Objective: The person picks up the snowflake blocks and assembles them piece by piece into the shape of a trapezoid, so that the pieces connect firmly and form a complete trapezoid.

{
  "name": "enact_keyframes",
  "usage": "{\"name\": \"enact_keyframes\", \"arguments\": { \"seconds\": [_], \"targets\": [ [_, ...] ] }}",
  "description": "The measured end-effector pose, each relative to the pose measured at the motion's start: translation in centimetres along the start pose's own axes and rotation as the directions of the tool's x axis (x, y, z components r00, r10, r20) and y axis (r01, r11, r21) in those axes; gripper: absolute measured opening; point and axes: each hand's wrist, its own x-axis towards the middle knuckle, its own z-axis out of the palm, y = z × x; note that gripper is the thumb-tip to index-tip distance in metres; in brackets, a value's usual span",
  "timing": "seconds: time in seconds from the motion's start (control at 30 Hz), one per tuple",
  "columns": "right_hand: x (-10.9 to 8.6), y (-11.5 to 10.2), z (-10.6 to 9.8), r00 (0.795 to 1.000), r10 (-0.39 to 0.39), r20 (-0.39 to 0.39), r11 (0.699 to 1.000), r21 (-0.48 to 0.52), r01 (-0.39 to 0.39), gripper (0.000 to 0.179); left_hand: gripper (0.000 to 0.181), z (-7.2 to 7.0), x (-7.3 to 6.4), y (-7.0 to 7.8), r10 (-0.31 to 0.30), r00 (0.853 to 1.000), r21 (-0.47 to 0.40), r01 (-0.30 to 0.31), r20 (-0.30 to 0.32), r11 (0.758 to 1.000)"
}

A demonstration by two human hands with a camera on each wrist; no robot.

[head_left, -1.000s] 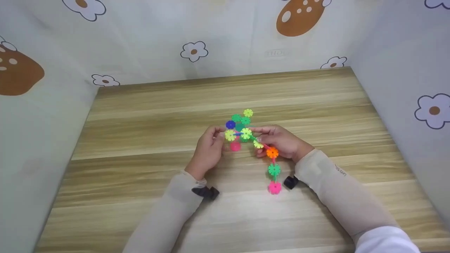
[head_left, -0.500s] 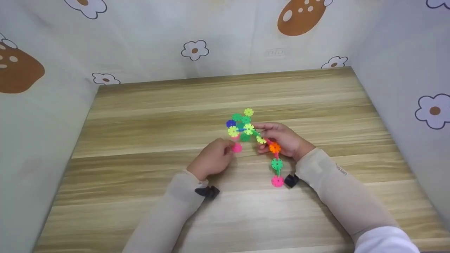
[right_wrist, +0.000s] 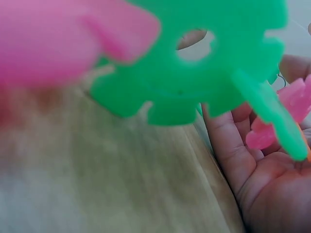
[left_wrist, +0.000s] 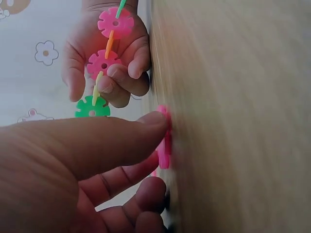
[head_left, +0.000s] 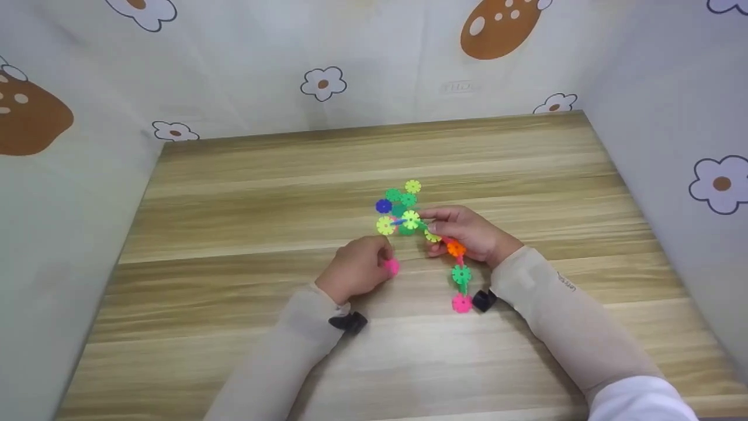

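Note:
In the head view my left hand pinches a pink notched plastic disc between thumb and fingers. The left wrist view has that pink disc edge-on, close against the tabletop. My right hand holds a chain of interlocking notched discs, its fingers curled about the middle links. An orange disc, a green disc and a pink end disc hang toward me, while a yellow disc ends the left side. In the right wrist view a green disc and a pink one fill the foreground.
Loose discs lie just beyond the chain on the wooden table: a yellow one, a blue one and several green ones. Patterned cloth walls border the table at the back and sides.
My left hand has left the chain's left end, taken the loose pink disc and drawn it toward me. The right hand keeps hold of the chain, whose near end has swung slightly right and up.

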Motion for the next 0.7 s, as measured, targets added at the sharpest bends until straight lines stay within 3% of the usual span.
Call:
{"name": "enact_keyframes", "arguments": {
  "seconds": [0.23, 0.33, 0.43, 0.57, 0.7],
  "targets": [
    [-0.1, -0.1, 0.1, 1.0, -0.003, -0.007, 0.999, -0.036, 0.003, 0.046, 0.014, -0.1, -0.1, 0.1, 0.032, 0.999, 0.002, -0.032, -0.001, 0.999],
    [-0.1, -0.1, 0.0, 1.0, -0.014, 0.002, 1.0, -0.021, 0.014, 0.047, 0.014, -0.3, -0.1, -0.1, 0.048, 0.998, -0.096, -0.051, -0.029, 0.994],
    [-0.1, -0.1, 0.0, 1.0, -0.014, -0.001, 1.0, -0.016, 0.014, 0.047, 0.015, -0.5, 0.1, -0.4, 0.031, 0.993, -0.227, -0.056, -0.113, 0.972],
    [0.0, -0.1, 0.1, 1.0, -0.005, -0.019, 1.0, -0.029, 0.004, 0.049, 0.016, -0.7, 0.3, -0.8, -0.032, 0.965, -0.391, -0.074, -0.259, 0.917],
    [0.1, -0.2, 0.1, 1.0, -0.007, -0.014, 0.999, -0.031, 0.006, 0.051, 0.017, -0.7, 0.5, -1.1, -0.053, 0.93, -0.478, -0.137, -0.363, 0.868]
  ]
}}
